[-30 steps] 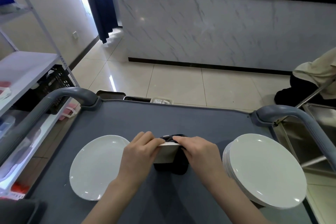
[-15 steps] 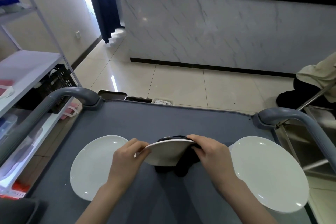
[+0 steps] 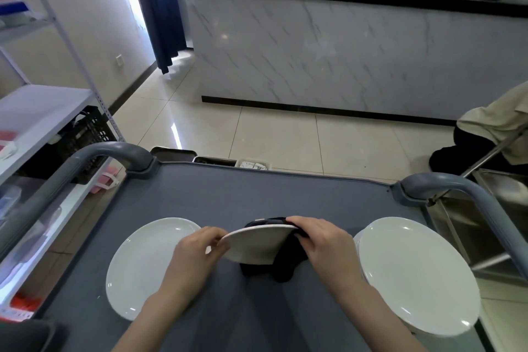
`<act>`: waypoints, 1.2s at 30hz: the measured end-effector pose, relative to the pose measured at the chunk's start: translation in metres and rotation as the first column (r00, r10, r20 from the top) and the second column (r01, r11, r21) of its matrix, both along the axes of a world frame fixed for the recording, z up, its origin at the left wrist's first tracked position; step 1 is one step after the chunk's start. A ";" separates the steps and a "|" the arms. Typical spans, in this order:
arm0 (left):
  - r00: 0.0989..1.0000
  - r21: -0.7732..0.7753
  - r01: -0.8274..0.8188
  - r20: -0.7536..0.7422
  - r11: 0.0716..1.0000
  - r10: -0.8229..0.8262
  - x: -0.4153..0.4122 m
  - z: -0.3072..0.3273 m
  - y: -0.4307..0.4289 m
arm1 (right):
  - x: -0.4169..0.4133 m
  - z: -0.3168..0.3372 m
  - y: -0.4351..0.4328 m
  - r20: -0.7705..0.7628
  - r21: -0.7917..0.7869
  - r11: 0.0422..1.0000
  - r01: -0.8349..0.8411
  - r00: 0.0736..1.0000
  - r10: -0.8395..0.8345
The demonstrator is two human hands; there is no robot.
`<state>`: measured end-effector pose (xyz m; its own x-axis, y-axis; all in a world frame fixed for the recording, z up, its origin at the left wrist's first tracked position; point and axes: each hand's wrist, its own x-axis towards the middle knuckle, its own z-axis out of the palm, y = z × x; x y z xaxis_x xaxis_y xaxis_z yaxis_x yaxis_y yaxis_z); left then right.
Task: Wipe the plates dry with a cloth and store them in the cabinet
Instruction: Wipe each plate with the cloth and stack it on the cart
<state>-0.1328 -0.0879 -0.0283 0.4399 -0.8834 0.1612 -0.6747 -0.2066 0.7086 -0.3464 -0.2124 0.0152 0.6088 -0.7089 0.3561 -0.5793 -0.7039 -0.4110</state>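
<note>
Both hands clamped on one round white ceramic plate: left hand pinching the near-left rim, right hand pressing a black cloth to it. Tilted flatter than a second ago, underside showing, so probably wiping the back now, above the grey cart top.

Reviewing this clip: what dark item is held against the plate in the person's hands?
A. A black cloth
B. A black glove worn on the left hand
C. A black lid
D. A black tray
A: the right hand presses a black cloth against the tilted plate, whose other edge the bare left hand grips.
</note>
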 end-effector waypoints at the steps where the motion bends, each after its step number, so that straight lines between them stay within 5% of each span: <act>1: 1.000 0.007 -0.005 -0.023 1.000 0.005 0.002 -0.002 0.003 | -0.001 -0.001 -0.001 -0.004 0.006 1.000 0.015 1.000 -0.015; 11: 0.913 -0.288 0.102 0.407 0.952 0.026 -0.037 0.037 -0.026 | 0.017 -0.001 0.009 0.023 -0.092 0.996 -0.009 1.000 0.011; 15: 0.963 -0.250 0.105 0.265 0.962 -0.036 -0.037 0.033 -0.028 | 0.011 -0.001 0.010 0.031 -0.056 0.998 0.013 0.999 -0.012; 21: 0.993 0.023 -0.011 -0.119 1.000 0.014 -0.010 0.010 -0.005 | -0.008 -0.003 0.002 0.023 0.063 0.996 0.063 0.998 -0.065; 29: 0.933 -0.264 0.106 0.359 0.959 -0.004 -0.032 0.035 -0.024 | 0.011 0.002 0.010 -0.018 -0.070 0.997 -0.020 1.000 0.018; 32: 0.943 -0.271 0.127 0.331 0.954 -0.031 -0.041 0.036 -0.028 | 0.014 0.001 0.012 0.017 -0.050 0.999 -0.006 1.000 0.007; 36: 0.993 -0.134 0.062 0.109 0.989 -0.048 -0.023 0.025 -0.016 | 0.004 0.002 0.007 0.009 -0.008 1.000 -0.021 1.000 0.021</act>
<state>-0.1560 -0.1039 -0.0034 0.3652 -0.8723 0.3251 -0.7547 -0.0730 0.6520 -0.3427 -0.2050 0.0171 0.6201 -0.6934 0.3670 -0.5609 -0.7189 -0.4106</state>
